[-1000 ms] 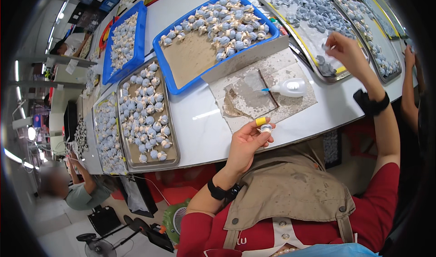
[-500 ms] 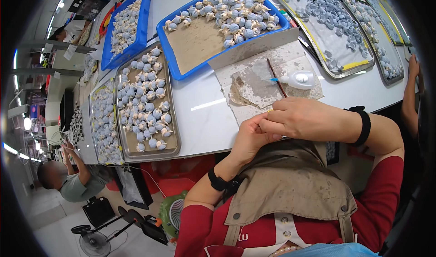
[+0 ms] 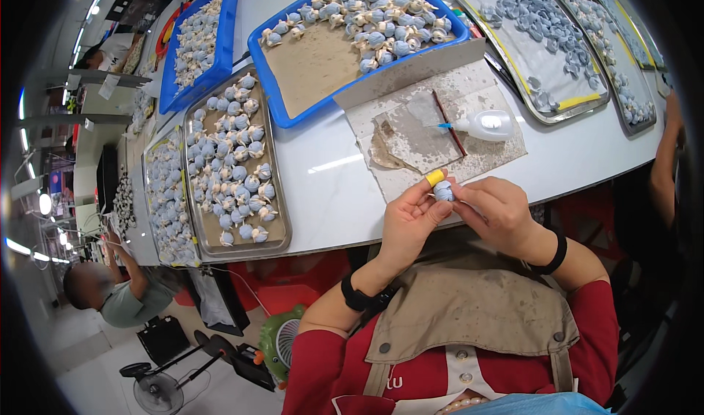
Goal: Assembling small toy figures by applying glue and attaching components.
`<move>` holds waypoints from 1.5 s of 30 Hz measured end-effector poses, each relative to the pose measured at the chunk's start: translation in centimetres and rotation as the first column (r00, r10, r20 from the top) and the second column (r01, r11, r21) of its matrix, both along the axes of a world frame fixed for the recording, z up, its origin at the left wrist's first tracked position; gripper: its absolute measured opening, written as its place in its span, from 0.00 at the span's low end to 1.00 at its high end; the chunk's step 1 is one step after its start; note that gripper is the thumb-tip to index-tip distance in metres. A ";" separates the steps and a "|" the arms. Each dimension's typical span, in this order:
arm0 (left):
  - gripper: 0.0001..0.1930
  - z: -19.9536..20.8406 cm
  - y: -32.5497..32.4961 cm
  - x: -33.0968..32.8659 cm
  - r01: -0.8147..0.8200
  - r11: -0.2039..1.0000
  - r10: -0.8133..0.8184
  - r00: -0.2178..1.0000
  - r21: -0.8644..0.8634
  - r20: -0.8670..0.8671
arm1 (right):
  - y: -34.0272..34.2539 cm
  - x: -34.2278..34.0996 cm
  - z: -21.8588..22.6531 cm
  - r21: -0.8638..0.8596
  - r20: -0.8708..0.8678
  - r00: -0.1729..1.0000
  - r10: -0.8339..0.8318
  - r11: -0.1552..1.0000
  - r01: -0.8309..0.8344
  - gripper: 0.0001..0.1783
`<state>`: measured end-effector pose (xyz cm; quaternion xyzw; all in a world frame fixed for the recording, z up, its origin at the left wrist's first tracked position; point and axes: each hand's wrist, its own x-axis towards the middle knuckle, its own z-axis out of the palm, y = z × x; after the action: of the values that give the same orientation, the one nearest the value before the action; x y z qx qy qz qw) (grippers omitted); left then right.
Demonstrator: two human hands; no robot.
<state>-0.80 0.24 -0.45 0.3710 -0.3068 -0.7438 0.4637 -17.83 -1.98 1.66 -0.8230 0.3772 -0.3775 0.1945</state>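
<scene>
Above the table's near edge, a small rounded blue figurine part [image 3: 443, 191] is pinched between the fingertips of both hands. My left hand [image 3: 409, 224] is closed on its left side, thumb below. A yellow wrap [image 3: 436, 176] covers the tip of that hand's index finger. My right hand [image 3: 504, 211] grips the part from the right with thumb and forefinger. Just beyond the hands lies a stained white board [image 3: 484, 167], bearing a thin dark red stick [image 3: 449, 125] and a white squeeze bottle [image 3: 490, 125] with a blue tip.
A blue tray [image 3: 293, 85] of blue-and-cream figurines stands beyond the board. To the left are a metal tray [image 3: 282, 235] of similar pieces and another blue tray [image 3: 229, 30]. Metal trays [image 3: 546, 96] of blue parts lie right. Other people are at both sides; a green fan [image 3: 282, 345] stands below.
My right hand has swung right and down, uncovering the blue part and the yellow finger wrap. My left hand has turned slightly, its fingers now showing. The view has shifted a little.
</scene>
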 end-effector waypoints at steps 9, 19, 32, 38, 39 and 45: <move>0.18 -0.7 0.7 -0.4 -0.066 0.997 0.069 0.993 -0.033 0.098 | 0.1 -0.1 1.2 0.116 -0.087 0.996 0.012 0.993 -0.001 0.11; 0.20 0.1 0.8 -0.6 -0.071 0.997 0.071 0.997 -0.027 0.005 | 0.7 -0.3 0.5 0.254 0.194 0.980 -0.043 0.967 -0.007 0.11; 0.21 0.2 0.9 -1.2 -0.092 0.996 0.092 0.996 0.004 0.017 | 1.2 0.1 0.1 0.186 0.164 0.981 -0.100 0.980 0.069 0.11; 0.18 -0.4 0.8 -0.7 -0.084 0.996 0.084 0.996 -0.020 0.014 | 1.0 0.1 1.2 0.140 -0.035 0.997 -0.064 0.988 0.069 0.07; 0.17 -0.4 0.8 -0.6 -0.078 0.997 0.079 0.996 -0.025 0.038 | 0.8 0.1 1.1 0.164 -0.006 0.999 -0.053 0.985 0.053 0.07; 0.16 0.5 0.7 -1.0 -0.095 0.993 0.095 0.995 -0.067 -0.007 | -0.7 -1.0 1.1 0.433 0.227 0.974 -0.027 0.898 -0.076 0.17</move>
<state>-1.85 0.97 0.06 0.3678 -0.3130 -0.7108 0.5114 -18.78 -2.67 2.74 -0.7141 0.4172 -0.3718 0.4216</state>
